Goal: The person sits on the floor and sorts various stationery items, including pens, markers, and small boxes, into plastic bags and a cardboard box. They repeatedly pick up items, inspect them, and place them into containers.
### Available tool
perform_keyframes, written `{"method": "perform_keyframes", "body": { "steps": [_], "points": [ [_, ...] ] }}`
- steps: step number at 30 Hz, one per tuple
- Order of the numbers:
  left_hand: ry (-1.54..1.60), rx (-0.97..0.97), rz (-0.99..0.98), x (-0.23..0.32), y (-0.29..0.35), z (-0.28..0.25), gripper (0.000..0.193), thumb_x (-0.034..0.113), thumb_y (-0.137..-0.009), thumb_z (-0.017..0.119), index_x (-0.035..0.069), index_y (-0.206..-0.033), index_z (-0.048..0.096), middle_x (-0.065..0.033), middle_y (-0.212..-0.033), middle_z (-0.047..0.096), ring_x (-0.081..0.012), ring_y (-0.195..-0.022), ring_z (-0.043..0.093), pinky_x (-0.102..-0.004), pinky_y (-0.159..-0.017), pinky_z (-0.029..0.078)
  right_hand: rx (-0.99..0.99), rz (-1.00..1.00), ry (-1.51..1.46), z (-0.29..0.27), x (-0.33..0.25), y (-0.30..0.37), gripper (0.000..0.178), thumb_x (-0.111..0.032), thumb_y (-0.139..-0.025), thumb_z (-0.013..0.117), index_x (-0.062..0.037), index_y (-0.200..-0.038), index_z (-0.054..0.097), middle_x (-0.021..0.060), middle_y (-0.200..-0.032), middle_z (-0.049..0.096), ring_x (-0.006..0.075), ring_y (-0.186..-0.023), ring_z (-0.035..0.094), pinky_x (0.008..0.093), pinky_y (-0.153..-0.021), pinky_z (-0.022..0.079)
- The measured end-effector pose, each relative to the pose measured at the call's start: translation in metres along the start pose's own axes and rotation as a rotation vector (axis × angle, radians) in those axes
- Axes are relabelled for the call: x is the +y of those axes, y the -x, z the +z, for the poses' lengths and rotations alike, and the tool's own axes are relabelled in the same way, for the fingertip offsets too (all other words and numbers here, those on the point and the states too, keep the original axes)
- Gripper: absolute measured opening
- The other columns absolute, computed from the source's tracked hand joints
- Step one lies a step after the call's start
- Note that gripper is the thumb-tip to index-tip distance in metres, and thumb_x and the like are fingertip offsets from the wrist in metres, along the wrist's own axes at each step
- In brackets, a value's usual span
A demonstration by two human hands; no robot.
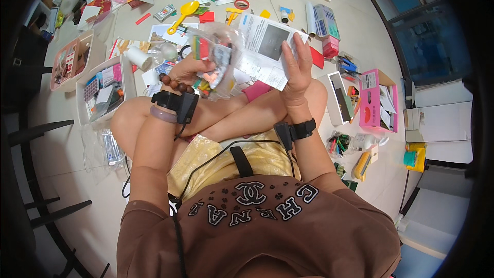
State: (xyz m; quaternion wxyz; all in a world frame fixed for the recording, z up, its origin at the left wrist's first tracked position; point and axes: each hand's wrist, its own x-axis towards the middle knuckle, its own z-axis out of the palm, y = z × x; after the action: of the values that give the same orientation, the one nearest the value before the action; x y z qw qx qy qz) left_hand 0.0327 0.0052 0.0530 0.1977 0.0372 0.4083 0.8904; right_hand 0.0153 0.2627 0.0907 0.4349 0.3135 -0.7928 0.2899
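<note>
My left hand [191,68] is closed on a clear plastic bag [226,46] with small red, green, yellow and grey pieces inside. What these pieces are is blurred. My right hand [298,67] grips the right edge of a white printed sheet [270,44] with a dark square picture on it. Its fingers lie long against the paper, and the thumb is hidden. Bag and sheet are held side by side above my crossed legs, the sheet's left edge close to the bag.
Two white bins, one with pill packs [81,100], stand at the left. To the right are a white box [334,98] and a pink box [368,100] with papers. A yellow toy shovel [184,14], a tape roll [241,3] and a white cup [139,57] lie ahead.
</note>
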Motion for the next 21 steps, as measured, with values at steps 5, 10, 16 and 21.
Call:
{"method": "perform_keyframes", "body": {
  "steps": [5,10,16,21],
  "points": [
    [-0.129,0.032,0.074,-0.006,-0.01,0.0,0.051,-0.001,-0.073,0.065,0.002,-0.121,0.05,-0.0047,-0.108,0.059,-0.0137,-0.094,0.058,-0.0295,-0.084,0.048,-0.1,-0.139,-0.05,0.003,-0.024,0.004,0.04,0.013,-0.077,0.048,-0.0005,-0.114,0.057,0.0161,-0.125,0.052,0.03,-0.11,0.054,0.0378,-0.093,0.046],
    [-0.363,0.204,0.207,0.0,-0.011,-0.003,0.038,0.004,-0.072,0.069,-0.002,-0.107,0.057,-0.0063,-0.095,0.063,-0.0131,-0.082,0.061,-0.027,-0.074,0.05,0.049,0.417,-0.603,-0.004,-0.037,-0.004,0.04,-0.008,-0.093,0.045,0.0001,-0.131,0.036,0.0149,-0.131,0.043,0.0221,-0.107,0.054,0.0346,-0.084,0.05],
    [-0.597,0.223,0.244,0.002,-0.013,-0.006,0.034,0.006,-0.071,0.067,-0.003,-0.103,0.059,-0.0077,-0.09,0.065,-0.0123,-0.078,0.062,-0.0251,-0.071,0.051,-0.158,1.114,-0.963,-0.014,0.001,-0.033,0.033,-0.02,-0.091,0.056,0.0019,-0.116,0.055,0.0077,-0.1,0.063,0.0136,-0.084,0.061,0.0256,-0.069,0.051],
    [-0.656,0.202,0.2,0.001,-0.012,-0.003,0.034,0.008,-0.07,0.067,0.0,-0.103,0.06,-0.0056,-0.092,0.064,-0.0107,-0.079,0.06,-0.0253,-0.074,0.049,-0.205,0.951,-0.88,-0.017,0.006,-0.025,0.023,-0.018,-0.09,0.058,0.0013,-0.102,0.063,0.0038,-0.087,0.063,0.0103,-0.077,0.06,0.0235,-0.06,0.052]
  ]
}}
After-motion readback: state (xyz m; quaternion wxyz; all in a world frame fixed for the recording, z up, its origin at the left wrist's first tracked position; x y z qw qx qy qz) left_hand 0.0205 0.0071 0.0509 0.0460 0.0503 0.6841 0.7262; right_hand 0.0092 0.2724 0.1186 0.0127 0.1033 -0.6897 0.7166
